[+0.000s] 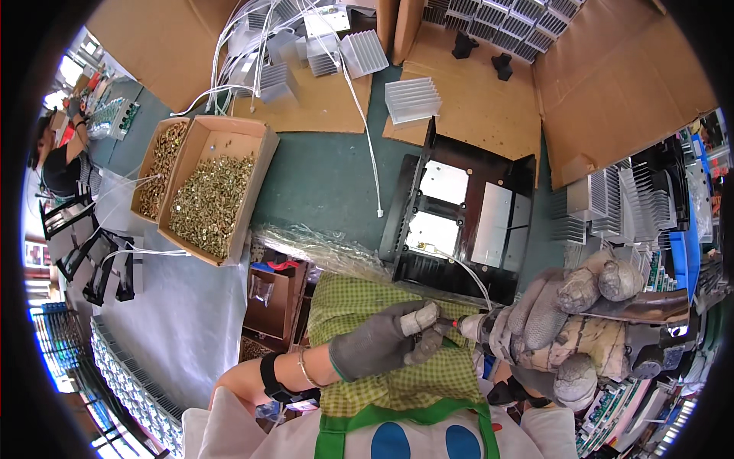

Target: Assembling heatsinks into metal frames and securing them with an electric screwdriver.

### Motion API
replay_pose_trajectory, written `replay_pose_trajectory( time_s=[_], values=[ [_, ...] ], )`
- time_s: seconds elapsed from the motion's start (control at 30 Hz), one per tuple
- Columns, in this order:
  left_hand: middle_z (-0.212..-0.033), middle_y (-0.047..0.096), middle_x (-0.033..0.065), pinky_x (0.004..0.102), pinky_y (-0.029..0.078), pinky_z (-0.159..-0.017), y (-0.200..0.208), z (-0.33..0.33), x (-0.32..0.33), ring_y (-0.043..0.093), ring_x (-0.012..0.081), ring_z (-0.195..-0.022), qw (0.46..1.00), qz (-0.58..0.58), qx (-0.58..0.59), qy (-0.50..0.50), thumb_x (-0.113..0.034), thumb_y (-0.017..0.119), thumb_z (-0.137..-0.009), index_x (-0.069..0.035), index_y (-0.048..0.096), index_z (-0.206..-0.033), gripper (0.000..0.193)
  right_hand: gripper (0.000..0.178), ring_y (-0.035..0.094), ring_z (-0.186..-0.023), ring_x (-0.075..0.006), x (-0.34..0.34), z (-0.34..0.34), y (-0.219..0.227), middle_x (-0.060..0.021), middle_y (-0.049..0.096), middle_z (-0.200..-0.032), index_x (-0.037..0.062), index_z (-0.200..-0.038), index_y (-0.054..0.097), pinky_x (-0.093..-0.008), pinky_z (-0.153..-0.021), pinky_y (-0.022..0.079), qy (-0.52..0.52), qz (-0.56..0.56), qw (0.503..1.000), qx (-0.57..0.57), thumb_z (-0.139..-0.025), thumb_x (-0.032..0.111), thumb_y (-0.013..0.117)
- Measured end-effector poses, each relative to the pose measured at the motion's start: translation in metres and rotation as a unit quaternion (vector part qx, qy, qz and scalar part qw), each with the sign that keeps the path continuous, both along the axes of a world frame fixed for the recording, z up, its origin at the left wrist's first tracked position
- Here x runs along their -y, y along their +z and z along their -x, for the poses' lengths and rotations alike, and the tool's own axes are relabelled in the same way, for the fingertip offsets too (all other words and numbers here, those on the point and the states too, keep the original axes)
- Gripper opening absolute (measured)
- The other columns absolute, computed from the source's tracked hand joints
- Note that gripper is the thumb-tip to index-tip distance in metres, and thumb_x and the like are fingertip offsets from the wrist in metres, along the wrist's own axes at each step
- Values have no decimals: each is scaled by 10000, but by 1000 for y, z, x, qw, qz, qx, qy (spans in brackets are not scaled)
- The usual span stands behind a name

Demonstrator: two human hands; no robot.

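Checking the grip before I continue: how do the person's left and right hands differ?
The left hand is at the narrow end of the driver; the right hand grips its taped body. The left hand's fingers bunch toward their tips; the right hand's curl around the driver. Both wear grey gloves with pale fingertip coverings.

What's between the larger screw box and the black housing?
In the head view, green benchtop with a white cable on it, plus clear plastic film along its front edge.
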State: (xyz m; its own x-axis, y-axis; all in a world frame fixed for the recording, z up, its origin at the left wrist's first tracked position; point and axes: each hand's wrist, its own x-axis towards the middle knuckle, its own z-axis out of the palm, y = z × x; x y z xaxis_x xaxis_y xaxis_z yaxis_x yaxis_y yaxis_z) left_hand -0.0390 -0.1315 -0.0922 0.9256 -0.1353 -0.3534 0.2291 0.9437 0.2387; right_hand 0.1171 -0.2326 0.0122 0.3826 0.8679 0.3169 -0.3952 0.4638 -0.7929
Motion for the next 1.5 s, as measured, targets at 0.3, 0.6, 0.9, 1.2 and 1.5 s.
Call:
replay_pose_trajectory(
  time_s=[0.3,0.6,0.9,1.2,1.5],
  values=[
    [-1059,534,87,278,450,-771,3,8,5,549,170,-922,990,-99,-97,30,-354,448,-959,9,449,-1226,451,669,602,-783,-218,-51,-10,1,-152,511,-1088,71,-1317,329,-445,-693,563,-35,-27,991,128,-763,38,702],
    [-1010,581,57,244,440,-678,4,26,-12,559,115,-834,990,-125,-59,16,-210,464,-954,-10,471,-1211,326,667,568,-852,-152,-81,2,-18,-109,511,-1109,54,-1300,330,-302,-726,512,-124,148,856,480,-757,125,711],
    [-843,535,7,214,393,-631,-4,22,-16,496,85,-741,991,-122,-49,31,-256,539,-925,-48,531,-1061,249,565,569,-787,-157,-89,16,-26,-101,522,-1020,61,-1217,377,-285,-664,506,-77,25,970,228,-747,92,689],
    [-757,467,-2,248,338,-613,2,24,-18,404,109,-643,996,-28,-22,86,-309,557,-910,-57,544,-985,263,689,551,-716,-196,-60,-11,-6,-129,485,-1112,58,-1336,290,-389,-658,515,-44,-57,969,238,-775,77,689],
    [-685,476,-6,228,340,-542,12,14,-11,405,85,-584,997,-34,-37,65,-408,562,-901,-89,520,-835,329,623,596,-779,-292,-20,-6,8,-177,552,-992,117,-1266,346,-533,-729,520,180,-36,983,15,-771,63,720]
  ],
)
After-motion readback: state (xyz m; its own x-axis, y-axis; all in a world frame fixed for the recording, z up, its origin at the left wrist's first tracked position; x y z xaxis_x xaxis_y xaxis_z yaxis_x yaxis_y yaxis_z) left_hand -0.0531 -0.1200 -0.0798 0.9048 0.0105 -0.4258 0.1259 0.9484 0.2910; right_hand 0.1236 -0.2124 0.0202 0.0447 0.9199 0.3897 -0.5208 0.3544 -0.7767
